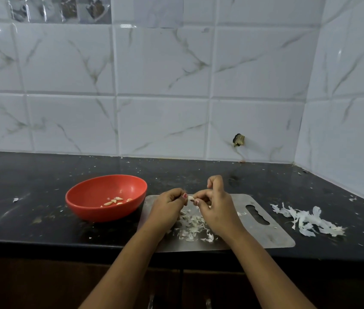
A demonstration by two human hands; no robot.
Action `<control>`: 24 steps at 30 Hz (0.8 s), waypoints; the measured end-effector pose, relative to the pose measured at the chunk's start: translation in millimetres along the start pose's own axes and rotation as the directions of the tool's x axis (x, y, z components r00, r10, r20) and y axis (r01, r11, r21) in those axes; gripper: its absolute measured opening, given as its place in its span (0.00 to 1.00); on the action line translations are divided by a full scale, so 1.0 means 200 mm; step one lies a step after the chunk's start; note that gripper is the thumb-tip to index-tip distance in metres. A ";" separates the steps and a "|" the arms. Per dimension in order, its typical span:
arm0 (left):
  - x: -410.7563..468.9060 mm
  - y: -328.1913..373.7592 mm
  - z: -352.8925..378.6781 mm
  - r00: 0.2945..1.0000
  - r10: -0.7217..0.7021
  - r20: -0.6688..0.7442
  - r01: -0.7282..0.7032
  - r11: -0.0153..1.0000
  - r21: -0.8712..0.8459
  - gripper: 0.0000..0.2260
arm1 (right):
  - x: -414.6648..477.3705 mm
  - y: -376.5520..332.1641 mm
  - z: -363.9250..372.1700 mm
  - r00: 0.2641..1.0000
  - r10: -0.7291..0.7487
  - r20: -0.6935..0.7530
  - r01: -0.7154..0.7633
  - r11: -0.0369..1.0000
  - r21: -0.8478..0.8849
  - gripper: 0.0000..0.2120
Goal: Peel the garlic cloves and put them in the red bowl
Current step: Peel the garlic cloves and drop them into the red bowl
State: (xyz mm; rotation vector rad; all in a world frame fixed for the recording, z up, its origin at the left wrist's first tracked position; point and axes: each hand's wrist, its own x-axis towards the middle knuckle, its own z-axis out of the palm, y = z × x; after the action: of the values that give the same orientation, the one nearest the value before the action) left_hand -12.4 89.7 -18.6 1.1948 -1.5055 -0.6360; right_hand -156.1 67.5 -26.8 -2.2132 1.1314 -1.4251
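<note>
A red bowl [83, 197] stands on the dark counter left of centre, with several peeled garlic cloves [115, 201] lying inside. Just to its right, above a steel cutting board [254, 233], both hands meet around one small pale garlic clove [190, 198]. My left hand [167, 208] pinches its left end with curled fingers. My right hand [215, 208] pinches the right end between thumb and fingertips, its other fingers curled. Garlic skins [193, 228] lie scattered on the board below the hands.
A pile of white papery skins [308, 221] lies on the counter right of the board. Small skin flecks dot the black counter [31, 219]. The tiled wall runs behind, and a side wall closes the right corner. The counter's front edge is just below the board.
</note>
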 end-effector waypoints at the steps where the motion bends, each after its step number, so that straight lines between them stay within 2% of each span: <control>1: 0.00 0.00 0.00 1.000 -0.003 0.014 0.003 1.000 0.006 0.11 | 0.00 0.00 0.00 1.000 -0.004 -0.003 0.004 1.000 -0.010 0.18; 16: 0.03 -0.04 0.02 0.997 0.010 0.080 -0.016 0.998 0.067 0.14 | 0.00 0.00 0.02 0.998 -0.015 -0.064 0.008 0.995 -0.101 0.16; 21: 0.02 -0.03 0.00 1.000 -0.020 -0.015 0.020 1.000 0.023 0.12 | 0.01 0.03 0.01 0.985 0.030 -0.171 -0.058 0.985 -0.165 0.14; 24: -0.01 -0.01 0.00 0.999 -0.030 0.022 0.030 0.999 0.034 0.10 | 0.00 0.02 0.01 0.988 0.006 -0.153 -0.035 0.982 -0.187 0.14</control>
State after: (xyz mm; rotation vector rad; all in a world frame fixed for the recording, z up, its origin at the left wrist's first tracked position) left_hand -12.6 90.1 -20.2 1.2416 -1.5245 -0.6481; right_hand -155.2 64.3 -29.4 -2.2406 1.3889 -1.5590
